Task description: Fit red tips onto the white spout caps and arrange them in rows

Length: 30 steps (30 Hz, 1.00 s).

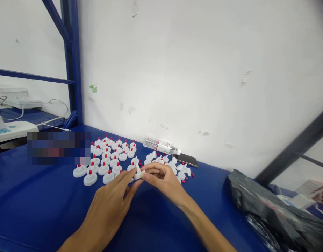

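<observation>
Between my two hands, above the blue table (pixel 156 210), is a white nozzle cap (pixel 138 174) with its spout pointing up. My left hand (pixel 111 196) grips it from the left with fingertips and thumb. From the right, my right hand (pixel 165 180) pinches the same cap. Beyond and left of my hands stand several white caps (pixel 90 178) with red tips on their spouts. Loose white caps without red tips (pixel 181 175) lie in a pile behind my right hand, with small red tips (pixel 192 174) scattered around them.
A clear plastic bottle (pixel 164 146) lies by the wall, with a dark phone (pixel 187 160) next to it. A grey plastic bag (pixel 268 203) sits at the right. Blue metal posts (pixel 77 63) rise at the left, near a white device with cables (pixel 17 129).
</observation>
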Motion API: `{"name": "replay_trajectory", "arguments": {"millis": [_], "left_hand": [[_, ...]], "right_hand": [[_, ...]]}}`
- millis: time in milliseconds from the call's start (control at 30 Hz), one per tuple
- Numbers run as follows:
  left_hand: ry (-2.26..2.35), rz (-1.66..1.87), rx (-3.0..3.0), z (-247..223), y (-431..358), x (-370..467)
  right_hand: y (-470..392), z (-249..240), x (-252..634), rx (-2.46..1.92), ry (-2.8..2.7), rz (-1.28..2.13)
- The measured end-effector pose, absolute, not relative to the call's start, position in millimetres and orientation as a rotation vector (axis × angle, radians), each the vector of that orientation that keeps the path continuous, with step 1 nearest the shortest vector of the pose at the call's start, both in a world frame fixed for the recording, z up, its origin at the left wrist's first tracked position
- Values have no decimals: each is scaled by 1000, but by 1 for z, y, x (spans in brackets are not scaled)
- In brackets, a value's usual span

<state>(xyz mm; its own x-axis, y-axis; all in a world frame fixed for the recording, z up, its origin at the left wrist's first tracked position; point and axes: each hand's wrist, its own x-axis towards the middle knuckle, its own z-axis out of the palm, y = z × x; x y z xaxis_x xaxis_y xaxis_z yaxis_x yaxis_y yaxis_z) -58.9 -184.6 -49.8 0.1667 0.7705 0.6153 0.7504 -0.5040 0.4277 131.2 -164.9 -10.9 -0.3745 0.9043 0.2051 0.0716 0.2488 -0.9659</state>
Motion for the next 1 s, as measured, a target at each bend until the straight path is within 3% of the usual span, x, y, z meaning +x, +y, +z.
{"name": "replay_trajectory", "arguments": {"millis": [133, 233, 433, 667, 1000], "left_hand": [[1507, 1351, 2427, -51, -184, -61], [1536, 1208, 2431, -55, -183, -61], [1522, 652, 2420, -60, -180, -58], [1475, 578, 2395, -53, -187, -52], [1462, 601, 2416, -52, -189, -48]], "right_hand": [[-160, -8, 133, -846, -1750, 1131], [-151, -12, 138, -925, -1709, 1031], [-137, -34, 143, -1375, -1848, 463], [-136, -49, 127, -1441, -2189, 32], [-135, -53, 129, -1467, -2260, -65]]}}
